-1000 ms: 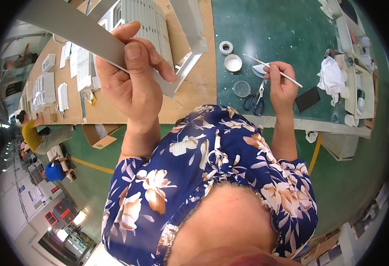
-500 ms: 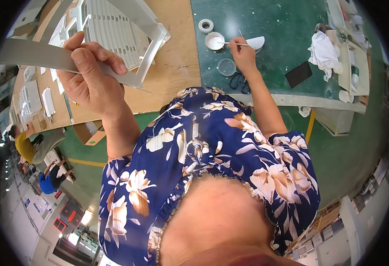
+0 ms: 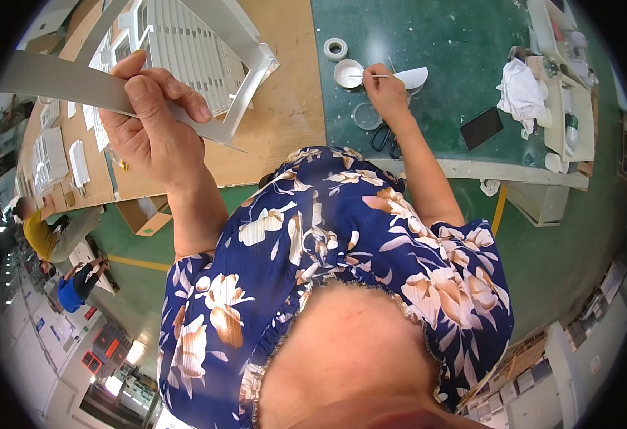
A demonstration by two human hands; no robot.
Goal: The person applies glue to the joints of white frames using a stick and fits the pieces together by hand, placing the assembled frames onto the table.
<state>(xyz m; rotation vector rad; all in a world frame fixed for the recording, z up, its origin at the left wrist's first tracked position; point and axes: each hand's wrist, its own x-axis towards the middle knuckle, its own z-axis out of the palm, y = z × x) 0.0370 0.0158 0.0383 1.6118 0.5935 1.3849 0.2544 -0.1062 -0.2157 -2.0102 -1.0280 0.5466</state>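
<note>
Two hands of yours are busy in the head view, each with a thing of its own. Your left hand (image 3: 157,118) pinches one bar of a white frame (image 3: 77,79) between thumb and fingers, holding it raised above the tan board (image 3: 285,86); a mitred corner shows beyond your fingertips, and the far bars run out past the top of the view. Behind the frame, white slatted panels (image 3: 184,57) lie on the board. Your right hand (image 3: 388,93) keeps a narrow pinch on a thin white stick (image 3: 356,76), one end inside a small white cup (image 3: 342,82); whether the tip touches the bottom cannot be told. The cup stands near the left edge of the green tabletop (image 3: 435,36), with a tape roll (image 3: 335,57) just beyond it. Next to your right fingers lies a white half-round piece (image 3: 412,76). Toward the near edge are a clear lid (image 3: 365,116) and dark-handled scissors (image 3: 380,137), partly hidden by your forearm. A black flat slab (image 3: 481,129) lies toward the near right corner, and a crumpled white cloth (image 3: 521,93) sits along the right edge.
</note>
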